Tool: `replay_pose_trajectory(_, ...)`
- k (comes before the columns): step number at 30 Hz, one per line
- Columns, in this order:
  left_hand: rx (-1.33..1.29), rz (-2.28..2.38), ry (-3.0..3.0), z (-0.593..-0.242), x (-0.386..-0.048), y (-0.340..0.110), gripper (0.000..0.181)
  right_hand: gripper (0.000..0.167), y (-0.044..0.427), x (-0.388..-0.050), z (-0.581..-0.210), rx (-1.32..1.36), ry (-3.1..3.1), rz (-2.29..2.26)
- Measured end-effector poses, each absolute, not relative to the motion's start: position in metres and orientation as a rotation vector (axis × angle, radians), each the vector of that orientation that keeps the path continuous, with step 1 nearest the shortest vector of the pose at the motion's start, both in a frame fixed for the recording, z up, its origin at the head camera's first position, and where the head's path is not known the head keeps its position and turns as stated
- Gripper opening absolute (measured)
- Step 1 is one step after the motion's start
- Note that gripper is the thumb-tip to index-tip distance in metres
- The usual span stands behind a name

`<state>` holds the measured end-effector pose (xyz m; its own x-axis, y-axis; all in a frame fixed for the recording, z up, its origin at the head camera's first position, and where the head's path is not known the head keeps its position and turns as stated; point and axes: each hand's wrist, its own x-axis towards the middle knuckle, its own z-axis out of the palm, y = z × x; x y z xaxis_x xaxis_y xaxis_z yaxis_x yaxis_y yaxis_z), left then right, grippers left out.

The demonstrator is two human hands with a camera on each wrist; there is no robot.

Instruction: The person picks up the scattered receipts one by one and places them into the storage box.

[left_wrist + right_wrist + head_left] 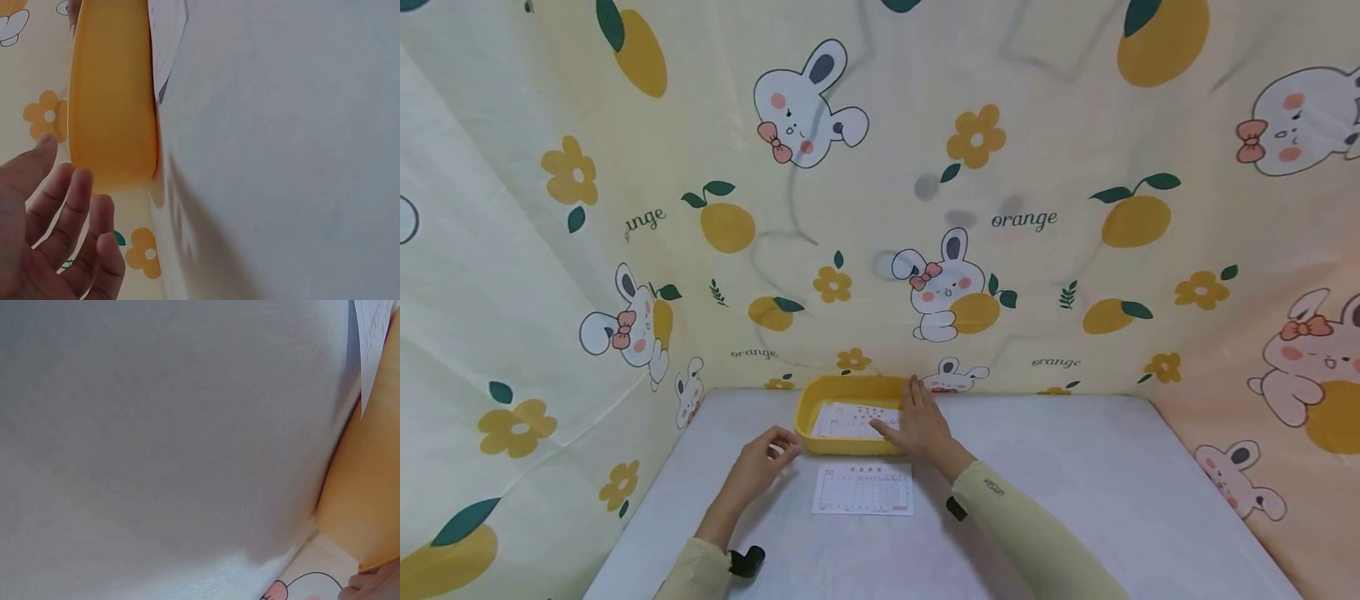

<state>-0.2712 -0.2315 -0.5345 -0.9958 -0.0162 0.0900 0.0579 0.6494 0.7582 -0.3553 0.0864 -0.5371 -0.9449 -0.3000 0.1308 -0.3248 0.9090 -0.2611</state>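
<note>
A yellow plastic basket [850, 447] stands at the back of the table and holds printed paper forms [842, 421]. My right hand [925, 425] lies along the basket's right end with its fingers straight and the thumb spread over the inside. In the right wrist view only some fingers [375, 584] show, at the basket's rim. My left hand [763, 462] is beside the basket's front left corner. Its fingers are loosely bent, with nothing between them in the left wrist view. One printed form [862, 490] lies flat on the table in front of the basket.
The white-covered table [1060, 500] runs back to a curtain [880, 192] printed with rabbits and oranges, which also hangs at both sides. The basket stands close to the back curtain. Dark straps with small devices [747, 562] are on the wrists.
</note>
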Motion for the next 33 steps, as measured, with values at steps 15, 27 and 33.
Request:
replay_pose_trajectory(15, -0.040, -1.274, -2.897, -0.541, -0.264, -0.214, 0.023, 0.122, 0.088, -0.356, -0.537, 0.502, -2.957, 0.472)
replay_pose_trajectory(27, -0.103, -1.166, -2.983, -0.552, -0.264, -0.207, 0.034, 0.122, 0.088, -0.359, -0.540, 0.507, -2.960, 0.448)
replay_pose_trajectory(33, -0.134, -1.123, -3.026, -0.549, -0.260, -0.204, 0.039, 0.123, 0.087, -0.359, -0.541, 0.510, -2.971, 0.434)
